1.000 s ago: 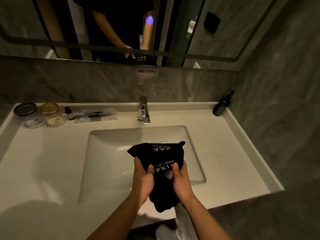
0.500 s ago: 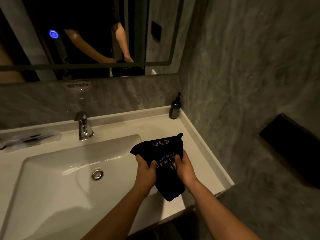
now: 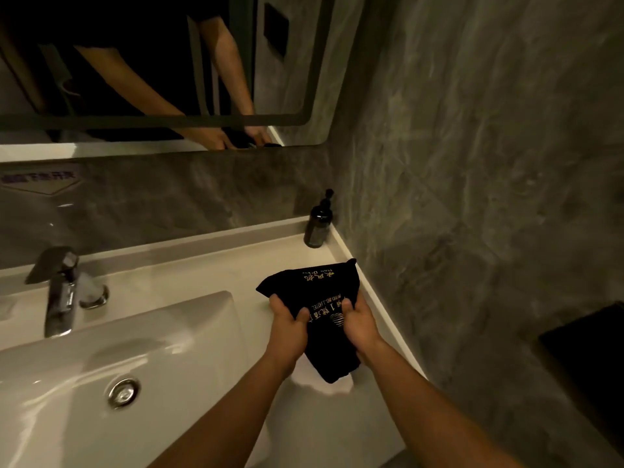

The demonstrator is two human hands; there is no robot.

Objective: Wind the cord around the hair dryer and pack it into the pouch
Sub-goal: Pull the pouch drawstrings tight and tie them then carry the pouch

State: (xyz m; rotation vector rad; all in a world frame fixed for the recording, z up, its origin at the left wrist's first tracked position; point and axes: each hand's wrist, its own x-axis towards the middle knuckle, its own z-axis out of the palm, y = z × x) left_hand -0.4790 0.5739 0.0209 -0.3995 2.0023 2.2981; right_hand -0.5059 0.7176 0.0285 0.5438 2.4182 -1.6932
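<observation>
**A:** Right, status on the pouch?

**B:** Black pouch is up off the counter, held over the right end of the white vanity top, between the basin and the grey wall. Gold print on the face, reads upside down from the head view. Lower end hangs toward the front edge.

**A:** Hands?

**B:** 2 hands on it, mid-body. Left hand grips the left edge, thumb pressed on the front face, fingers curled round behind. Right hand mirrors that on the right edge, thumb on front, fingers wrapped behind. Both clamped on fabric, nothing spread.

**A:** Dryer? Cord?

**B:** Neither visible. Pouch looks bulky, but cannot tell what is inside.

**A:** Pouch mouth closed?

**B:** Cannot tell. Top edge is flared, 1 corner pokes up at the right, near the wall.

**A:** Surroundings?

**B:** Dark pump bottle upright in the back right corner of the counter, apart from the pouch. Chrome faucet at left behind the basin, drain in the bowl. Mirror above reflects both forearms and the pouch. Dim light, fine detail is soft.
</observation>
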